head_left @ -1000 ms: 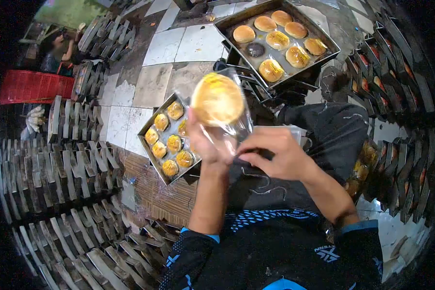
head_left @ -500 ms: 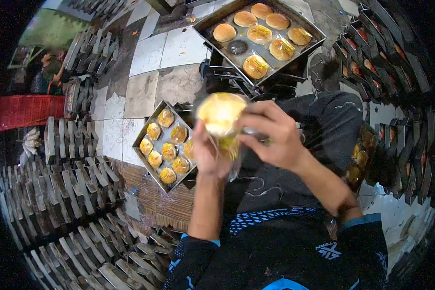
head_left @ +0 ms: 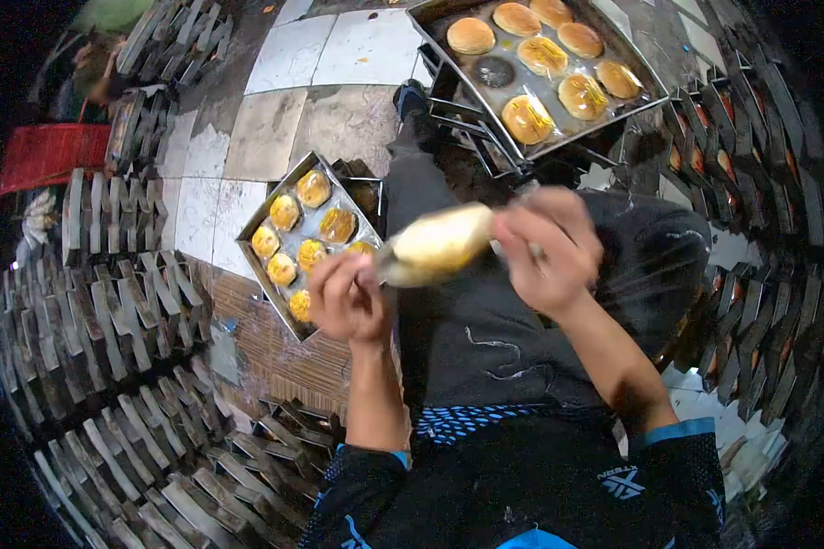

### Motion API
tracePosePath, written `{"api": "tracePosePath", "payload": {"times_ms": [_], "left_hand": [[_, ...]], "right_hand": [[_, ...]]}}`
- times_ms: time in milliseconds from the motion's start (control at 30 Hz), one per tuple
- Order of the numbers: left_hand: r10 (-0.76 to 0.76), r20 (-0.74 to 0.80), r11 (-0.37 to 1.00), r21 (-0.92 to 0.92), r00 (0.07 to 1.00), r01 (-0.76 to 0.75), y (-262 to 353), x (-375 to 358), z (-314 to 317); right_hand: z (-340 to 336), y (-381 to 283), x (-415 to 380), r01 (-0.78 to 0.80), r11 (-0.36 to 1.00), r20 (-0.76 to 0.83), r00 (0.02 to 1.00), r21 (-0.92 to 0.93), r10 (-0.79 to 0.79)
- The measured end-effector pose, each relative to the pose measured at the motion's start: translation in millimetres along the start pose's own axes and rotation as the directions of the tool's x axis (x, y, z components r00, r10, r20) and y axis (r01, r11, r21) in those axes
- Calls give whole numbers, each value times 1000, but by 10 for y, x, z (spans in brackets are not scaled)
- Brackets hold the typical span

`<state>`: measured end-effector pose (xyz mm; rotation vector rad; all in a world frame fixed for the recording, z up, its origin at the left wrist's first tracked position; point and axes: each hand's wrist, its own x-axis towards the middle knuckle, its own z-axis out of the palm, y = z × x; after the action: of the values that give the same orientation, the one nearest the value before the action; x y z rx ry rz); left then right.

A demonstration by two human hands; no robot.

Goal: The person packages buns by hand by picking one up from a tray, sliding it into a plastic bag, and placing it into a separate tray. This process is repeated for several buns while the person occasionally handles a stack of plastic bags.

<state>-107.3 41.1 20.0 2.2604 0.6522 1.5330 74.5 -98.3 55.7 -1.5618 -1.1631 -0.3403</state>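
Observation:
A round golden bun (head_left: pixel 444 240), blurred by motion, is tilted on edge between my two hands above my lap. On its left, the fingers of my left hand (head_left: pixel 346 297) are pinched at the end of what looks like its clear wrapper. My right hand (head_left: pixel 549 247) closes its fingertips on the bun's other end. Close behind my left hand lies a metal tray (head_left: pixel 309 220) of wrapped buns with yellow-printed film. Farther forward, a larger tray (head_left: pixel 604 117) holds several buns, some of them under printed film, and a dark round spot (head_left: pixel 494 71).
Stacked metal trays (head_left: pixel 146 430) fill the left side, and more stacked trays (head_left: pixel 751 165) with buns inside stand on the right. A red basket (head_left: pixel 55 156) is at the far left, near a person (head_left: pixel 101 87). White and grey tiles (head_left: pixel 293 55) cover the floor.
The bun has turned from facing up to edge-on and dropped slightly. My left hand has moved left and my hands are farther apart. The view has shifted too.

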Motion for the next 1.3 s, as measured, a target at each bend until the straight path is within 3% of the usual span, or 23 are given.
{"api": "tracePosePath", "payload": {"times_ms": [33, 67, 133, 200, 267, 400, 467, 500, 533, 600, 667, 733, 800, 867, 900, 933, 1000, 1067, 1100, 1133, 1200, 1267, 1300], "left_hand": [[-29, 73, 995, 102, 997, 22, -137, -62, 69], [-75, 93, 995, 72, 993, 68, -267, -121, 112], [-95, 70, 995, 7, 993, 95, -339, -238, 52], [-292, 106, 955, -27, 950, 297, -256, -393, -57], [-297, 95, 954, -5, 950, 299, -188, -312, -14], [-161, 58, 977, -129, 985, 168, -206, -90, 413], [-297, 22, 954, 55, 955, 296, -370, 21, 460], [-662, -3, 732, -222, 750, 644, -455, -12, 420], [-695, 114, 684, -200, 710, 702, -380, 26, 287], [-818, 292, 420, -285, 495, 862, -219, -91, 8], [-841, 355, 405, -91, 409, 910, -116, -392, -232], [-683, 314, 721, 148, 659, 677, 69, -616, -304], [-618, 334, 782, 160, 712, 603, 125, -729, -343], [-554, 201, 832, 113, 808, 543, 213, -584, -390], [-749, 192, 649, 24, 634, 760, 275, -447, -425], [-772, 185, 609, -59, 608, 791, 221, -299, -375], [-767, 167, 623, -38, 620, 781, 47, 6, -199], [-807, 230, 558, -3, 544, 830, -179, 237, 6], [-766, 302, 573, -80, 567, 816, -304, 317, 91], [-820, 208, 510, -158, 533, 846, -317, 373, 224], [-720, 111, 638, -283, 685, 716, -390, 446, 312], [-747, 49, 603, -371, 663, 706, -297, 499, 339], [-686, 73, 674, -310, 724, 670, -227, 468, 386]], "right_hand": [[181, 153, -171, -337, 917, 139, 940, 215, 312], [336, 251, -236, -637, 684, 332, 770, 356, 545], [376, 255, -366, -573, 704, 317, 819, 421, 477], [381, 228, -438, -540, 755, 329, 837, 373, 437], [426, 267, -269, -208, 956, 239, 958, 205, 157], [874, 294, -5, -83, 979, 172, 984, 185, 51], [1077, 505, 114, -173, 978, 40, 985, 118, 169], [1011, 555, 135, -523, 850, 25, 852, 66, 522], [954, 519, 66, -446, 894, 27, 894, -43, 448], [831, 385, -370, -660, 751, 121, 745, -1, 655], [633, 171, -750, -759, 637, 245, 598, -131, 763], [494, 21, -965, -796, 565, 326, 486, -218, 811], [268, 179, -963, -657, 662, 586, 393, -360, 708], [170, 110, -626, -626, 712, 426, 577, -317, 697], [146, 79, -436, -634, 716, 388, 605, -293, 695], [135, 77, -261, -637, 722, 350, 634, -270, 690], [288, 113, 20, -259, 966, 530, 821, 17, 211], [569, 76, 139, -248, 969, 657, 732, 13, 179], [697, 197, 107, -342, 937, 688, 696, 68, 204], [780, 374, 68, -434, 894, 720, 655, 112, 228], [719, 645, 278, -599, 794, 788, 536, 103, 302], [680, 1080, 320, -868, 495, 690, 384, 43, 613], [688, 1244, 406, -927, 373, 568, 329, 41, 754]]}}
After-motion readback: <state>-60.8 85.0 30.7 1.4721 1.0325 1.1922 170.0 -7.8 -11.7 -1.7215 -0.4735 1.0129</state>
